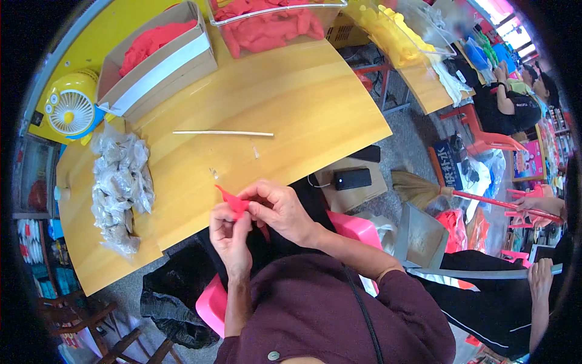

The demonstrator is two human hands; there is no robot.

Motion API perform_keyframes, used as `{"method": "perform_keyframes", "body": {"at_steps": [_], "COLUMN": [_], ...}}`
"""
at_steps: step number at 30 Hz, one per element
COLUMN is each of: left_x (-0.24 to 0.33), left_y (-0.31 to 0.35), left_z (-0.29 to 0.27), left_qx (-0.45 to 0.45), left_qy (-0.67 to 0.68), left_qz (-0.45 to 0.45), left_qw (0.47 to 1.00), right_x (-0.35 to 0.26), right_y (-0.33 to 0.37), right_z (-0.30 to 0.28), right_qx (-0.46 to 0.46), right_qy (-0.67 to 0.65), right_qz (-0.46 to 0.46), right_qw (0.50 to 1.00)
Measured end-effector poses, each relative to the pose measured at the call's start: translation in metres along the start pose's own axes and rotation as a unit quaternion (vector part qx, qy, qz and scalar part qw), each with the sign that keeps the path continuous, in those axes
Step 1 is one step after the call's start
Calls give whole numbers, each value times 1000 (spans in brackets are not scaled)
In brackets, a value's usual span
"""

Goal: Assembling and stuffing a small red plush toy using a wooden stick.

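Observation:
Close to the near edge of the table, my left hand (229, 238) and my right hand (277, 209) pinch a small red piece of soft, thin material (235, 204) between them. It has a pointed upper tip, and its lower part is hidden by my fingers. Whether it is cloth or rubber cannot be made out. Beyond my hands, a thin white stick (223, 133) lies flat on the yellow wooden table (291, 91). To their left lies a heap of small clear plastic bags (120, 188) with greyish contents.
At the back stand a cardboard box (160, 73) of red pieces and a clear bin (273, 30) of red ones. A small yellow fan (71, 112) is at the left. A black phone (353, 178) lies right. Another person's hands hold a broom (418, 185) and dustpan (424, 236).

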State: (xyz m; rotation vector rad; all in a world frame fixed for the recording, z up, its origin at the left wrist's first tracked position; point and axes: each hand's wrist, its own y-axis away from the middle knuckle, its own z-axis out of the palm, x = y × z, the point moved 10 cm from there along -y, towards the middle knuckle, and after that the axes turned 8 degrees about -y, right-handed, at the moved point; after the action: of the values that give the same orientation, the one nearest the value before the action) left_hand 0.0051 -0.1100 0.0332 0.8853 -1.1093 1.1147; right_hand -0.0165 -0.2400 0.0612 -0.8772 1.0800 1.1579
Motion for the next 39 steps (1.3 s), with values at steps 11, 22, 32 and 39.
{"method": "perform_keyframes", "body": {"at_steps": [11,22,32,39], "left_x": [19,50,12,27], "left_y": [-5,-16,-29,-27], "left_z": [-7,1,-4,-31], "left_qx": [64,83,-28,139], "left_qy": [-180,-366,-27,-129], "left_qz": [70,168,1,74], "left_qw": [979,911,999,979], "right_x": [-22,-29,-14,-11], "right_y": [-1,-20,-24,-8], "right_z": [3,12,28,33], "right_qx": [20,2,-23,-23], "right_qy": [156,308,258,290], "right_qz": [-94,-182,-143,-124], "right_qw": [983,934,955,949]}}
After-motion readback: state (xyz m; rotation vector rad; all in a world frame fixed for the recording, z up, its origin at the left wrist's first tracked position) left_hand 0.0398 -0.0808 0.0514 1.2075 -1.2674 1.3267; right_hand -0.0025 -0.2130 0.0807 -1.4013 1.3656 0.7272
